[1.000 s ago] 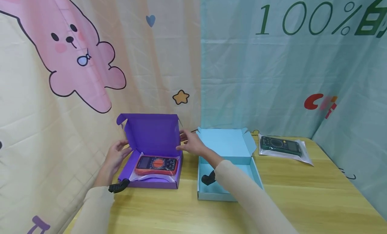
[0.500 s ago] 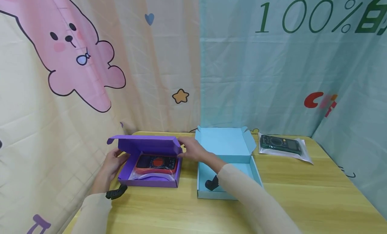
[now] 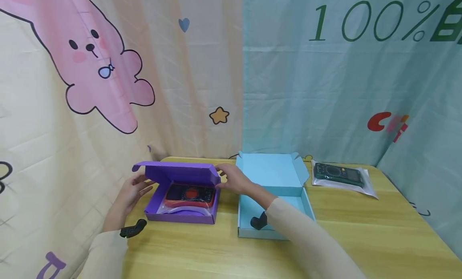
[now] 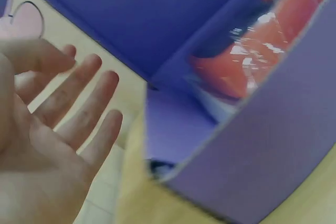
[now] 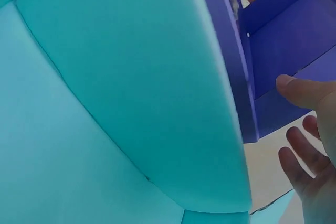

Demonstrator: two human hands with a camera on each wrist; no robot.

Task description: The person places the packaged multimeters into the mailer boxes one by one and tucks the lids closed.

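Note:
A purple cardboard box sits at the left of the table, its lid tilted forward, half lowered. Inside lies a red multimeter in clear plastic, partly shaded by the lid. Beside the box's left wall is my left hand, its fingers spread and apart from the cardboard in the left wrist view. My right hand is at the lid's right end. In the right wrist view its thumb overlaps the purple cardboard, while the other fingers are loosely bent beyond the edge.
A light blue box stands with its lid raised, under my right forearm. At the back right, a dark green multimeter lies in a clear bag on the wooden table. Printed curtains hang behind.
The purple lid has swung forward from upright to half lowered, mostly in the first half second. Since then my left hand has drawn slightly away from the box's left side.

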